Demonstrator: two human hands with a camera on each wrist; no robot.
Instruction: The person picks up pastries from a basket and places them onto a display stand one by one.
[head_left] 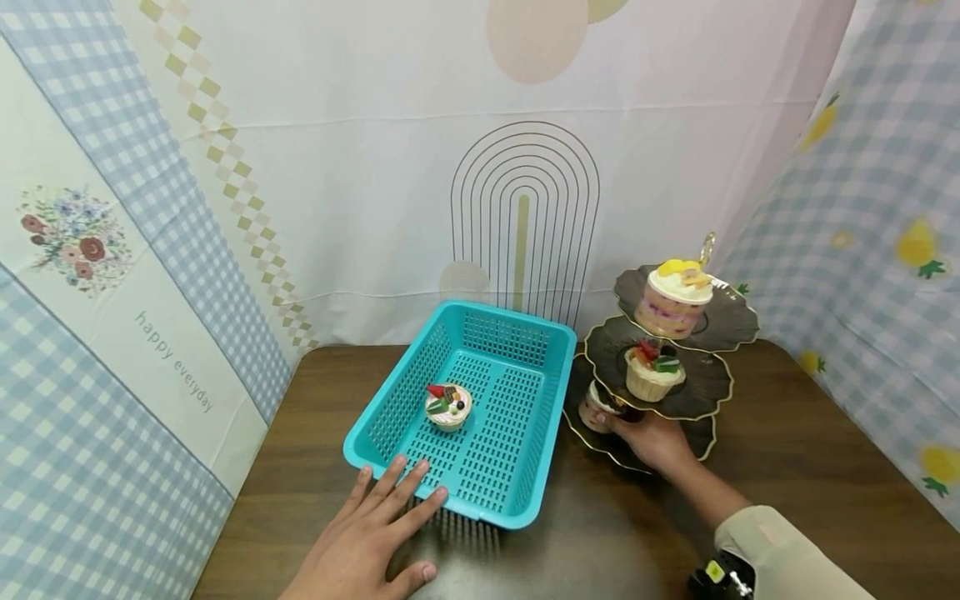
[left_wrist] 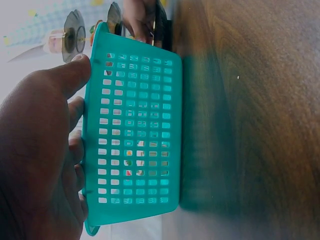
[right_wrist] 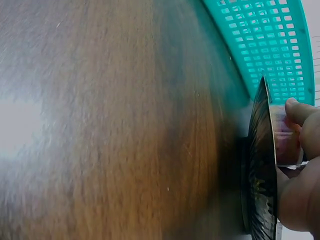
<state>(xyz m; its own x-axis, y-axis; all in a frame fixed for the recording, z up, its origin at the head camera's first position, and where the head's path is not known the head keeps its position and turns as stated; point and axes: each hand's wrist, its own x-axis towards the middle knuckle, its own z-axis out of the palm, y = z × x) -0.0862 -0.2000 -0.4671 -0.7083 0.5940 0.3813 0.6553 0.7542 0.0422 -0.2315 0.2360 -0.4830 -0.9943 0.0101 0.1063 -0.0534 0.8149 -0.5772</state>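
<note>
My right hand (head_left: 651,440) reaches onto the bottom tier (head_left: 701,437) of a three-tier stand and grips a small layered cake cup (head_left: 595,410). In the right wrist view the thumb lies along the side of this cup (right_wrist: 287,135), just above the dark plate (right_wrist: 262,165); the far fingers are partly hidden. My left hand (head_left: 367,529) is spread, palm down, with its fingertips at the near rim of a turquoise basket (head_left: 517,510). Inside the basket sits a fruit-topped cupcake (head_left: 448,408), towards its left side.
On the middle tier (head_left: 701,383) stands a fruit tart (head_left: 652,371). The top tier (head_left: 727,321) holds a larger layered cake cup (head_left: 675,302) with yellow topping, beside the gold handle (head_left: 707,248). A patterned cloth (head_left: 360,183) hangs behind the wooden table (head_left: 300,467).
</note>
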